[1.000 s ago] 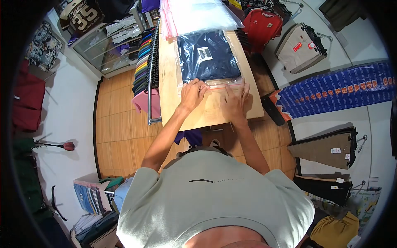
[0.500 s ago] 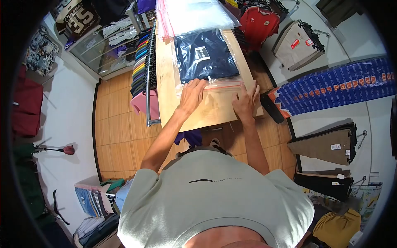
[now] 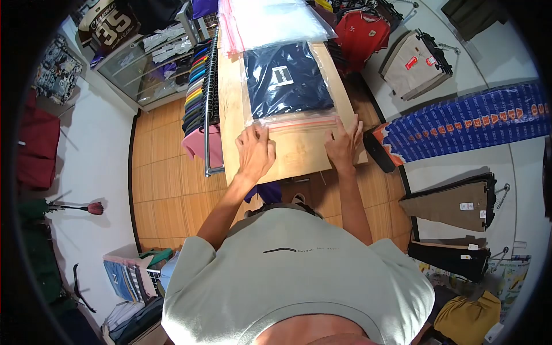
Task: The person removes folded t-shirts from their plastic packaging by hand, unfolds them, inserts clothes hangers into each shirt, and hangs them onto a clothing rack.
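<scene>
A folded navy garment (image 3: 287,95) with a white label (image 3: 282,76) lies inside a clear plastic bag (image 3: 323,69) on the wooden table. Along the bag's near edge runs a pinkish-red zip strip (image 3: 302,123). My left hand (image 3: 255,152) is closed with bent fingers on the bag's near left corner. At the near right corner is my right hand (image 3: 343,142), its index finger against the end of the strip and its other fingers bent by the table's edge. Its grip on the thin plastic is partly hidden.
More clear bags (image 3: 276,23) are piled at the table's far end. A rail of coloured clothes (image 3: 197,86) stands along the left side. To the right are a blue patterned wrapped board (image 3: 466,123) and hanging trousers (image 3: 451,204). The wooden table (image 3: 293,158) ends just before my body.
My left hand has moved left and toward me, from the middle of the bag's near edge to its left corner. The zip strip now lies more exposed. My right hand stays nearly in place.
</scene>
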The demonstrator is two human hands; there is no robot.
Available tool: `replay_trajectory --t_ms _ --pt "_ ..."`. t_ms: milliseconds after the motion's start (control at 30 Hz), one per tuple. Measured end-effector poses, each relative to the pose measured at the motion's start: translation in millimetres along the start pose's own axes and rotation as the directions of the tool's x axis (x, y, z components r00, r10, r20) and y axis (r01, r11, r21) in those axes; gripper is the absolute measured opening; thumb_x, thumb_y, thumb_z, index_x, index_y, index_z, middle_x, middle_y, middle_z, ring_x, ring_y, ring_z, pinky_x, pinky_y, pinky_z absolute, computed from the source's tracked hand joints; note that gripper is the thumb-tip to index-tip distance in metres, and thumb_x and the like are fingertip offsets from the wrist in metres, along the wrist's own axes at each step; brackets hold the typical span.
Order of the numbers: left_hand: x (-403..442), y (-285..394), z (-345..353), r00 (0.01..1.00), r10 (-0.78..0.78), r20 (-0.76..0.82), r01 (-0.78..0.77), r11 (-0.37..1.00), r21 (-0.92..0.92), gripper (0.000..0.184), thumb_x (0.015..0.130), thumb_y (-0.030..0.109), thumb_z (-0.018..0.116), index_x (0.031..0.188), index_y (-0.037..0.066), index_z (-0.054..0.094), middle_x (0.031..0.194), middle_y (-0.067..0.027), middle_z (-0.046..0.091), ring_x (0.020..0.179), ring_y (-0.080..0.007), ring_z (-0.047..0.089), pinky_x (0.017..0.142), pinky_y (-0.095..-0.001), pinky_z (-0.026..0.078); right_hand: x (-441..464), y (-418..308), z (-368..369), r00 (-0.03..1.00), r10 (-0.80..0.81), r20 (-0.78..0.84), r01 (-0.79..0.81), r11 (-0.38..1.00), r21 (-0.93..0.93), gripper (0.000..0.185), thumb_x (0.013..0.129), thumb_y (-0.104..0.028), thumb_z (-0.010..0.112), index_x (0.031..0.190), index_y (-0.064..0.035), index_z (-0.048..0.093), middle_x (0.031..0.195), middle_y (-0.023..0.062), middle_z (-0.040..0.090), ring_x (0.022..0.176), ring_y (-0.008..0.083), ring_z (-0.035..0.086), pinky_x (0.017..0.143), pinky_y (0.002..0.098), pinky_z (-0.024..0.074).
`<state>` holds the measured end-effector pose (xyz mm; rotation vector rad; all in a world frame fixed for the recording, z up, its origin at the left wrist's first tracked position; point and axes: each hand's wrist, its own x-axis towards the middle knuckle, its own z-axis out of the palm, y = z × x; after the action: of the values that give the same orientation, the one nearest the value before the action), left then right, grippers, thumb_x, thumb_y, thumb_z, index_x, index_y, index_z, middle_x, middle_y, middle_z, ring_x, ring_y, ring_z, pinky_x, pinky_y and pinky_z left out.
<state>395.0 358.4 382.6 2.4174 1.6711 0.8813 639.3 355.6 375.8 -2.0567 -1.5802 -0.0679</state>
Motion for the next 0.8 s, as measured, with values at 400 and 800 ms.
replay_trajectory --t_ms 400,800 --pt "-14 -9 -8 0.995 -0.088 -0.041 0.086 0.995 -0.043 0.066 0.086 0.023 0.062 0.139 -0.003 0.035 0.132 -0.0288 0.037 0.117 -0.0437 0.037 0.097 -0.0523 0.030 -18 -38 1 1.000 0.015 0.025 -0.016 1.000 0.024 0.057 0.085 -0.029 0.064 0.136 -0.0099 0.052 0.147 0.0263 0.032 0.134 0.0452 0.029 0.112 0.0599 0.0199" --pt "44 -58 -4 0.988 -0.095 -0.126 0.007 0.824 -0.566 0.029 0.096 0.024 0.047 0.096 -0.002 0.060 0.105 -0.0199 0.059 0.099 -0.0346 0.052 0.088 -0.0409 0.039 7 -87 53 0.978 -0.195 0.078 0.203 0.973 -0.111 0.063 0.090 -0.046 0.053 0.146 -0.0187 0.041 0.154 0.0151 0.030 0.141 0.0414 0.025 0.104 0.0754 0.0105"
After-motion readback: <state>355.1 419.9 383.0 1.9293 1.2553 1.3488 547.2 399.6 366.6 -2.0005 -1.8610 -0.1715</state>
